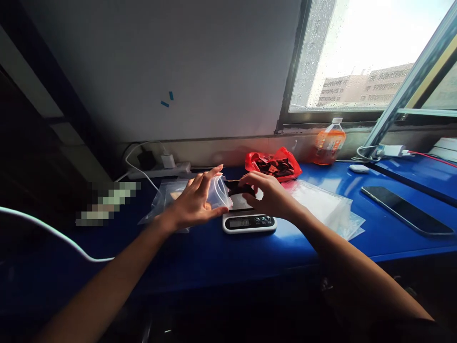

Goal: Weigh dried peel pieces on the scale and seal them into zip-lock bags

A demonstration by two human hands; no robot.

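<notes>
My left hand (198, 197) holds a clear zip bag (220, 193), its thumb and fingers spread around the bag's mouth, which faces right. At that mouth, my right hand (267, 193) grips several dark, flat, dried-looking pieces (240, 187) between thumb and fingers. Below both hands sits a small white digital scale (250, 228) with a black front panel and a lit display. The digits are too faint to read surely, and my hands partly cover its weighing plate. Behind the scale, a red plastic bag (298, 169) lies open, full of similar dark pieces.
Clear bags (321, 205) lie stacked to the right; more bags (160, 202) lie left. A phone (403, 207), a white case (359, 168) and an orange drink bottle (329, 143) are on the blue table (250, 262). A power strip (178, 170) and white cable (53, 238) are left.
</notes>
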